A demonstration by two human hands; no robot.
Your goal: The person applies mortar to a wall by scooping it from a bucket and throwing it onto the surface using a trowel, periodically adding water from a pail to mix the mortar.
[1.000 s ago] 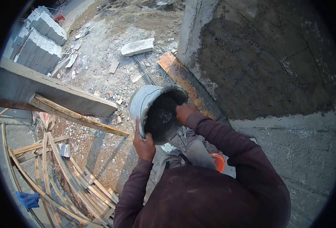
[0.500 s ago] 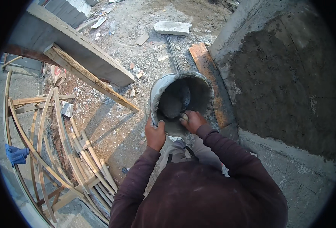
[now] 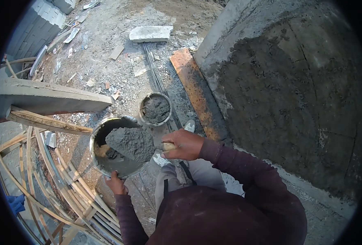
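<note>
My left hand (image 3: 116, 183) is closed on the near rim of a mortar-crusted bucket (image 3: 93, 143), tilted with its mouth facing up. In my right hand (image 3: 186, 144) is the pale wooden handle of a trowel (image 3: 169, 146). A thick heap of grey mortar (image 3: 134, 143) lies on its blade, over the bucket's mouth, hiding most of the blade. More wet mortar shows inside the bucket below it. Beyond my feet stands a second bucket (image 3: 171, 110) on the ground, holding grey mortar (image 3: 156, 108).
To the right rises a wall with dark wet plaster (image 3: 279, 90). A rusty board (image 3: 197, 94) lies along its foot, beside thin steel bars (image 3: 153, 67). Bamboo and timber poles (image 3: 72, 175) lie at left, below a concrete beam (image 3: 58, 92) and a slanting plank (image 3: 46, 121).
The bucket has moved left, and my right hand has come out of it to the right, lifting a trowel loaded with mortar. The second bucket has come into sight.
</note>
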